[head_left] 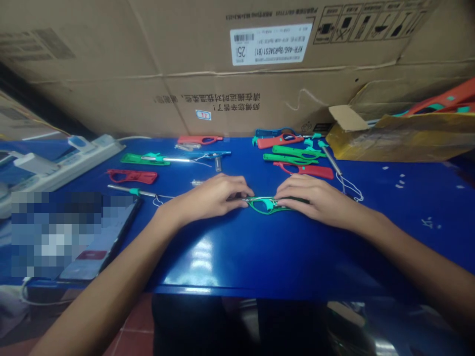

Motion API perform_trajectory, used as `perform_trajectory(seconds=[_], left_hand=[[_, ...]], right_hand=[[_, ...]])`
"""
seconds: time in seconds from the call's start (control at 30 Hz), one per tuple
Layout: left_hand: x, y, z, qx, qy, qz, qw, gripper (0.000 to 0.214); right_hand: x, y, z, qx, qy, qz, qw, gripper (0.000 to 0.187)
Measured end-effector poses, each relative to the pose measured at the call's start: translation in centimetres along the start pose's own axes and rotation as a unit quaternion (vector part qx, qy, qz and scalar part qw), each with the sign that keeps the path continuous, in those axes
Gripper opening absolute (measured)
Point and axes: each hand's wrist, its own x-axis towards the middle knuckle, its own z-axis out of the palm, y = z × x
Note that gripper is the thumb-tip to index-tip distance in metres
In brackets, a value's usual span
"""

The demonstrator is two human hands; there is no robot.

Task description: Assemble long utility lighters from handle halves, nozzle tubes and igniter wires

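A green stick lighter (265,209), with a turquoise trigger and a metal tube, lies across both hands just above the blue table. My left hand (221,195) pinches its tube end. My right hand (315,198) closes round the handle end and hides most of it. Behind my right hand are a red handle shell (315,171) and green handle shells (291,154). Near my left forearm lies a metal tube (143,192) with a turquoise trigger and white wires. Beyond it are a red shell (133,176) and a green shell (129,158) with a tube across it.
A phone (100,247) lies at the left, below a white power strip (70,163) with plugs. A large cardboard box (178,99) stands along the back. An open carton (401,141) at the right holds red lighters. The blue table (222,257) has its front edge close to me.
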Motion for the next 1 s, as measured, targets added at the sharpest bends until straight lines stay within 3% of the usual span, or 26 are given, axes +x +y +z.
perform_trajectory(seconds=[0.2, 0.43, 0.63, 1.0], left_hand=[[0.0, 0.3, 0.0, -0.040, 0.030, -0.037, 0.998, 0.016], [0.2, 0.1, 0.2, -0.049, 0.028, 0.000, 0.998, 0.006], [0.1, 0.3, 0.2, -0.021, 0.036, -0.024, 0.999, 0.008], [0.2, 0.5, 0.3, -0.008, 0.035, -0.028, 0.999, 0.006]], right_hand=[[0.2, -0.2, 0.1, -0.015, 0.016, 0.009, 1.000, 0.021], [0.4, -0.3, 0.5, -0.019, 0.040, 0.025, 0.999, 0.019], [0.5, -0.8, 1.1, -0.014, 0.079, 0.082, 0.993, 0.019], [0.7, -1.1, 1.5, -0.004, 0.124, 0.114, 0.986, 0.012]])
